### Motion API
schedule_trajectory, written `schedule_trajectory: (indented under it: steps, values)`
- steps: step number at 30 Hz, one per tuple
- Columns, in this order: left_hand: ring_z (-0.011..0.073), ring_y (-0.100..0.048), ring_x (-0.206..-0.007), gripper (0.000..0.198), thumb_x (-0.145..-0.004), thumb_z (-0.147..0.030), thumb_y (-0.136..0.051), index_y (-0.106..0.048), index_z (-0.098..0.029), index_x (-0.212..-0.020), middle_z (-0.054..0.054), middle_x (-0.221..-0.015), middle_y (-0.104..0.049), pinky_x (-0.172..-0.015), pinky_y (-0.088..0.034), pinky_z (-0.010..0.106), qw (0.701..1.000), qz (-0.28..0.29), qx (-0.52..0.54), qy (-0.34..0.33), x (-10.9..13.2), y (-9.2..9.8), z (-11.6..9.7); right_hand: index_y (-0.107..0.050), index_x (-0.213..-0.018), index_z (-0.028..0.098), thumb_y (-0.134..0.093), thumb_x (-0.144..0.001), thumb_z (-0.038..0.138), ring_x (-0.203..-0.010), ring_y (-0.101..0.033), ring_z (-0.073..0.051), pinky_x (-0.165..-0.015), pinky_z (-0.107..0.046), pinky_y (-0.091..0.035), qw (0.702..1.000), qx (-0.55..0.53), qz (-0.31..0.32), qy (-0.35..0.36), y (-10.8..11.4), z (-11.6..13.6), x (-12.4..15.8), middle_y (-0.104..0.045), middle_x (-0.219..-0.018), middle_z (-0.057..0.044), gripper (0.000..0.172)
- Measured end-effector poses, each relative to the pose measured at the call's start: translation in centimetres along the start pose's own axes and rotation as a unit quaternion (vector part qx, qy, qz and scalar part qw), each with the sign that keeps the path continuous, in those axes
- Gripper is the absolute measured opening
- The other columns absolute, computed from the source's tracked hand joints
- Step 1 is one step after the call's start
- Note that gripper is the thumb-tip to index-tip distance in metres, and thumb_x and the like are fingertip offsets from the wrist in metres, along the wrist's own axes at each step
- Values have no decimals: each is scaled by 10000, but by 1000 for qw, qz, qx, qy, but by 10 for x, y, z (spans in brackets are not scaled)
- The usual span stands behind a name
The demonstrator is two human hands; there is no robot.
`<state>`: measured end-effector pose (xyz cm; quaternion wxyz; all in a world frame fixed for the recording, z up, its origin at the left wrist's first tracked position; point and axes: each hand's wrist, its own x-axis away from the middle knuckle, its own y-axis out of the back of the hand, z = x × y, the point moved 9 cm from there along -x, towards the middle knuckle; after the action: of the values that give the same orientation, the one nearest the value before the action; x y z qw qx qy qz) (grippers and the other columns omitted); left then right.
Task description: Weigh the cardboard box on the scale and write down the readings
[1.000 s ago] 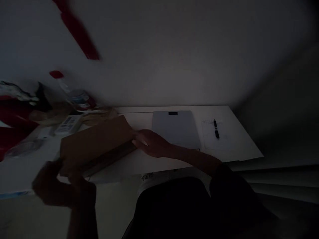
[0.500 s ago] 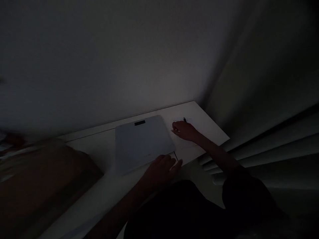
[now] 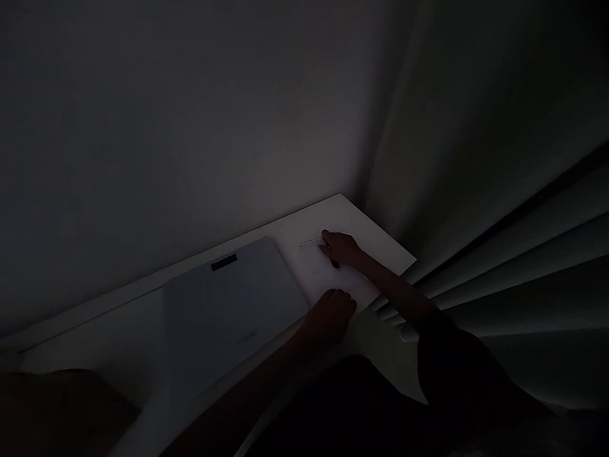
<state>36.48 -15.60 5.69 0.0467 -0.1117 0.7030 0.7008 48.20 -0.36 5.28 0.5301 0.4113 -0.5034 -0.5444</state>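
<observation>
The scene is dark. My right hand (image 3: 341, 247) is closed around a slim dark pen (image 3: 335, 264), its fingers over a pale sheet of paper (image 3: 309, 260) with rows of small dark marks. My left hand (image 3: 330, 310) is curled at the near edge of the white table, close to the sheet's lower part; whatever its fingers hold, if anything, is hidden. Beside the left wrist lies a flat pale grey slab (image 3: 228, 311) with rounded corners and a small dark rectangle near its far edge.
The narrow white table (image 3: 371, 235) runs along a plain wall (image 3: 190, 127). Long folds of curtain (image 3: 499, 279) hang close on the right. A dark brownish object (image 3: 61, 406), blurred, lies at the lower left.
The view has swung right, so the slab sits further left. My left hand has moved beyond the slab's corner and its fingers have curled. My right hand has turned, uncovering the rows of marks.
</observation>
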Motion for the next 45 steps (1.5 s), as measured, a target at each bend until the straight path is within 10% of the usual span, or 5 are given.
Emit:
schedule_trajectory:
  steps: [10, 18, 24, 35, 45]
  values:
    - [242, -617, -1102, 306, -905, -158, -502, -654, -156, -1171, 114, -1227, -664, -989, -568, 378, 998, 2, 67, -1, 7, -25, 9, -548, -1259, 206, -394, -982, 282, -733, -573, -134, -655, -242, -373, 990, -137, -15, 36, 10, -12, -10, -688, -936, -55, 326]
    - [240, -627, -1097, 335, -862, -89, -532, -657, -145, -1168, 117, -1216, -674, -1015, -562, 410, 996, -3, 94, 9, 6, -25, 9, -473, -956, 191, -639, -857, 348, -768, -659, -117, -716, -227, -524, 830, -558, -16, 15, 9, -57, -43, -670, -801, -20, 249]
    - [230, -628, -1069, 343, -921, -115, -472, -669, -148, -1200, 109, -1202, -691, -1048, -550, 403, 995, -33, 91, 7, 7, -20, 11, -465, -892, 212, -354, -1025, 548, -446, -375, -88, -474, -207, -332, 828, -559, -44, 25, -10, -65, -47, -438, -524, 60, 378]
    - [291, -628, -1154, 394, -883, -77, -501, -662, -111, -1241, 150, -1251, -679, -1045, -566, 495, 991, -2, 131, 14, 5, -21, 13, -402, -685, 173, -584, -883, 482, -600, -410, -18, -575, -195, -307, 897, -422, -128, 31, -13, -65, -44, -397, -603, 59, 410]
    - [260, -648, -1060, 333, -871, -60, -485, -630, -99, -1169, 114, -1151, -704, -963, -588, 445, 992, -98, 83, -7, 7, -7, 10, -352, -748, 197, -489, -1001, 453, -612, -424, -78, -575, -217, -348, 900, -420, -98, 59, -16, -55, -40, -424, -662, 31, 385]
